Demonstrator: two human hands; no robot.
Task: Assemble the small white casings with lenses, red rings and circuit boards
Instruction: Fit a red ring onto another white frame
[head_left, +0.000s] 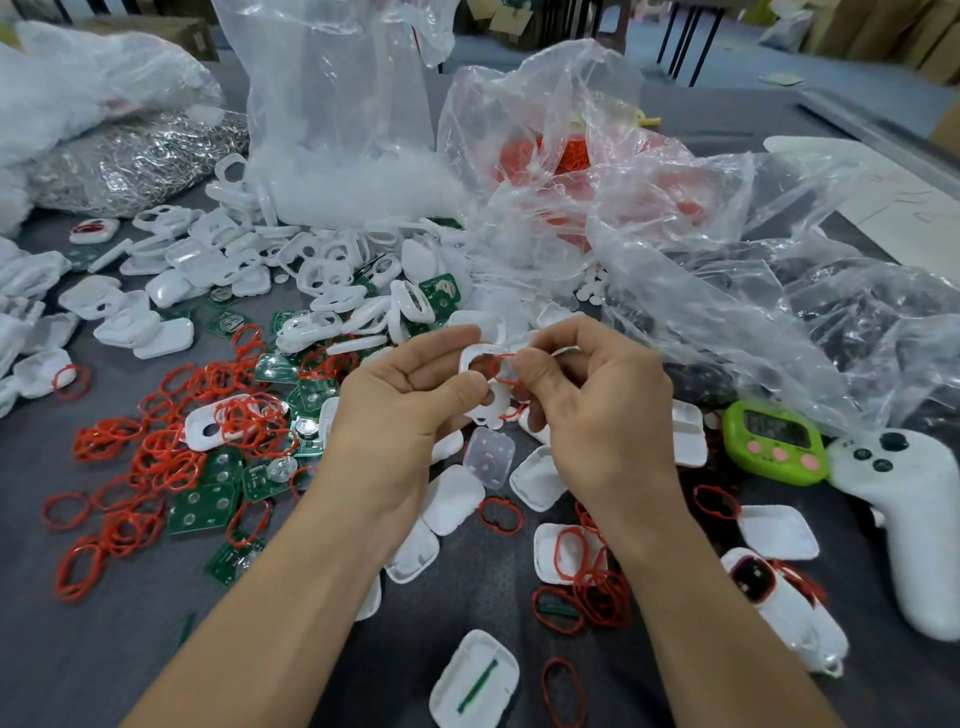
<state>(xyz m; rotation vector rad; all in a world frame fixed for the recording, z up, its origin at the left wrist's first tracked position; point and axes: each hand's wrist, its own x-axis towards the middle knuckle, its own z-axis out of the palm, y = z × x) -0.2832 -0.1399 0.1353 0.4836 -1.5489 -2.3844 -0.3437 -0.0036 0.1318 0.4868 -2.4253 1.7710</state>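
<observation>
My left hand (400, 395) grips a small white casing (478, 358) at the middle of the view, above the table. My right hand (597, 400) pinches a thin red ring (500, 370) against the casing's opening, thumb and forefinger closed on it. Loose red rings (156, 457) lie scattered at the left, mixed with green circuit boards (205, 506). A heap of white casings (291, 260) fills the middle back. A small clear lens piece (488, 457) lies just below my hands.
Large clear plastic bags (675, 208) stand behind and to the right, one holding red rings. A green timer (774, 441) and a white controller (904, 514) lie at the right. A bag of metal parts (135, 161) is at the back left. White casing halves (475, 686) lie near me.
</observation>
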